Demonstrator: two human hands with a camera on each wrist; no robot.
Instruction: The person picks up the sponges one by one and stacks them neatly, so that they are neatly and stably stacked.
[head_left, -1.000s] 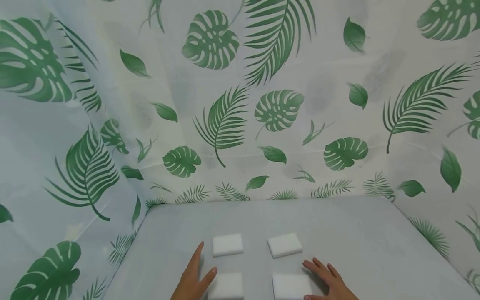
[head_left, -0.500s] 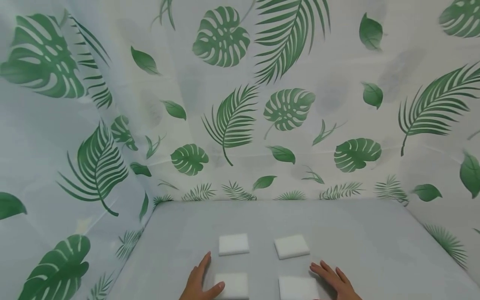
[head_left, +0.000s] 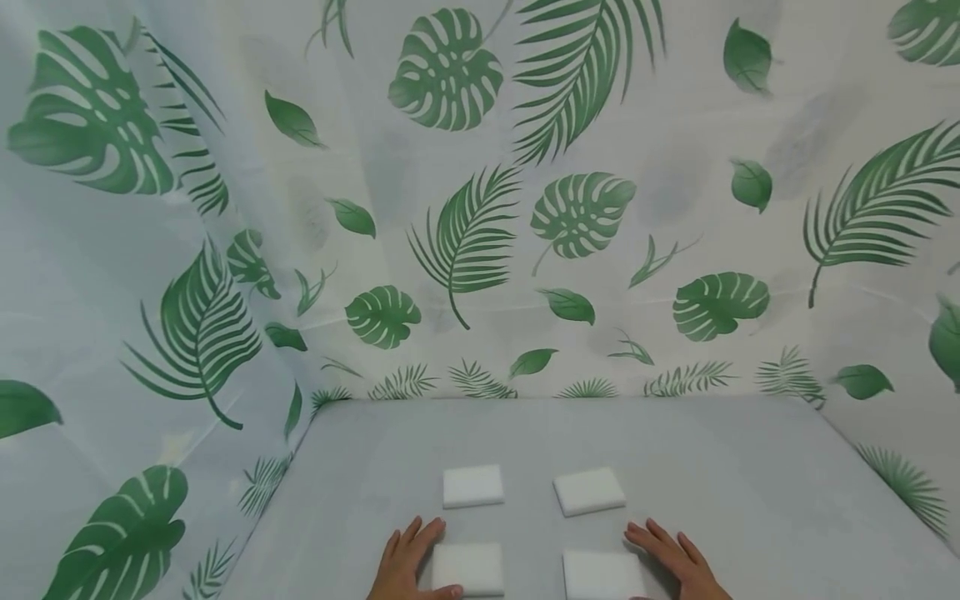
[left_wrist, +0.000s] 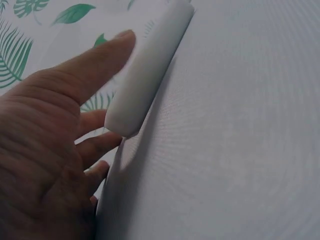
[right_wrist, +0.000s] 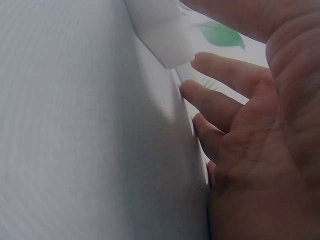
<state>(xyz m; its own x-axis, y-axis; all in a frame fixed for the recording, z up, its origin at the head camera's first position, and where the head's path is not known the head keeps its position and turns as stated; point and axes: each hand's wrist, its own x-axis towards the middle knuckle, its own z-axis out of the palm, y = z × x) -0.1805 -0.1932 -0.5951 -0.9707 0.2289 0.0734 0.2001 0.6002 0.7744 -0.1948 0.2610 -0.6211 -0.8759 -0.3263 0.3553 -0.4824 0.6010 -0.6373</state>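
Observation:
Near the front edge of the head view lie two white foam sponges, a left one (head_left: 468,568) and a right one (head_left: 602,575). My left hand (head_left: 405,562) is spread around the left sponge, its thumb over the near side and its fingers at the far left corner. In the left wrist view that sponge (left_wrist: 150,67) lies flat between thumb and fingers, without a visible grip. My right hand (head_left: 675,558) hovers at the right sponge's right side with fingers extended. The right wrist view shows the fingertips beside that sponge's end (right_wrist: 162,35); its thumb is partly cut off.
Two more white sponges, one left (head_left: 473,486) and one right (head_left: 589,492), lie farther back on the grey tabletop (head_left: 390,450). A white leaf-printed sheet (head_left: 480,350) encloses the table at the back and sides.
The left fingers have swung right, toward the far side of the near left sponge, and the thumb has come lower. My right hand barely moves. The whole view has shifted slightly.

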